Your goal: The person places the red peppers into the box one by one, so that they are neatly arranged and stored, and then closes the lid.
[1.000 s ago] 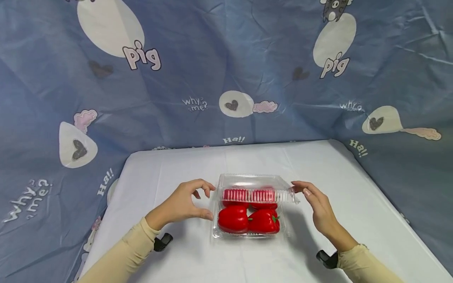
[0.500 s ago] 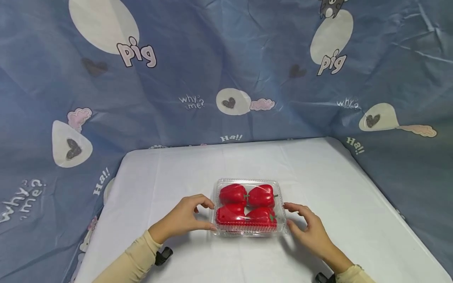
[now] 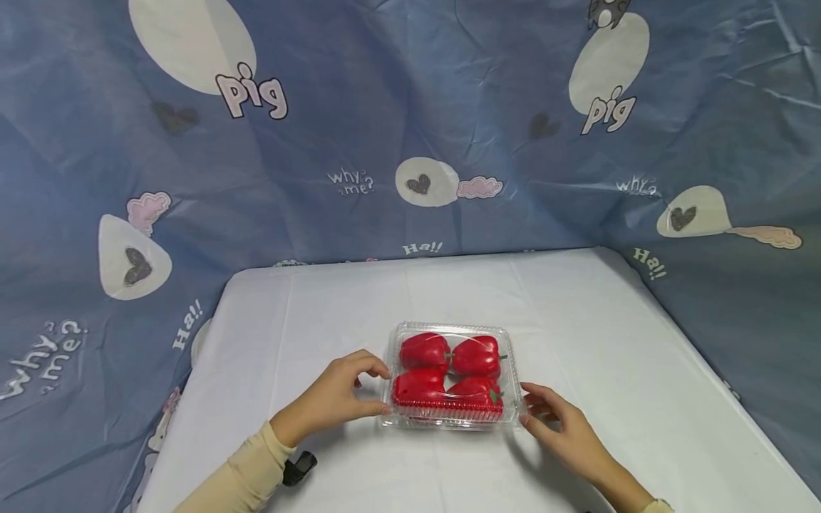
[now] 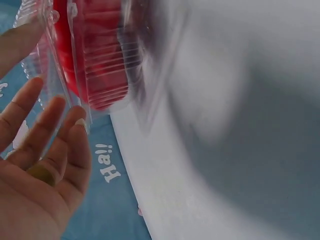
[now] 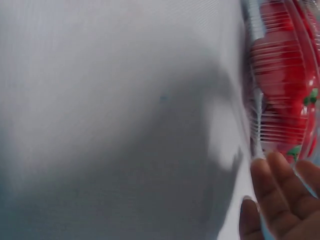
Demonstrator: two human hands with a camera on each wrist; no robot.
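Observation:
A clear plastic clamshell box (image 3: 458, 423) lies on the white table with its lid down. Several red bell peppers (image 3: 474, 356) with green stems show through the lid. At the box's left edge, my left hand (image 3: 336, 392) touches the rim with its thumb and a fingertip, set apart in a C shape. In the left wrist view its remaining fingers (image 4: 29, 132) are spread loosely along the rim. My right hand (image 3: 567, 431) pinches the box near its front right corner. The right wrist view shows fingertips (image 5: 264, 175) against the ribbed side, with the thumb's contact unclear.
White cloth (image 3: 321, 306) covers the table. A blue printed curtain (image 3: 308, 142) rises behind and along both sides. A black wrist camera (image 3: 298, 468) sits under the left wrist.
The half-raised lid has come down over the peppers. My right hand has moved down and left with it, then slid nearer along the edge to the front corner. My left hand has shifted slightly nearer.

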